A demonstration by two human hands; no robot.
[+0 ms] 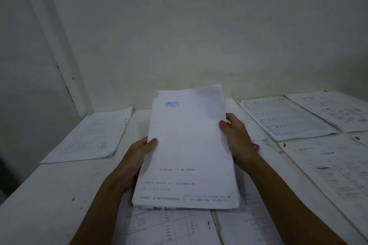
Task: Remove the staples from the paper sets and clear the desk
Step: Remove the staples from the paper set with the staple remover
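A thick stack of white paper [189, 151] stands tilted up in front of me, its top sheet bearing a mirrored blue stamp near the upper edge. My left hand [139, 155] grips its left edge, thumb on the front. My right hand [235, 137] grips the right edge, thumb on the front as well. The stack's lower edge hangs just above printed sheets [169, 226] lying flat on the white desk [65, 191]. Staples are too small to make out.
One paper set [89, 137] lies at the desk's back left, and several sets [286, 119] are spread over the right side. A small red and white object [256, 147] peeks out behind my right wrist. A wall stands directly behind the desk.
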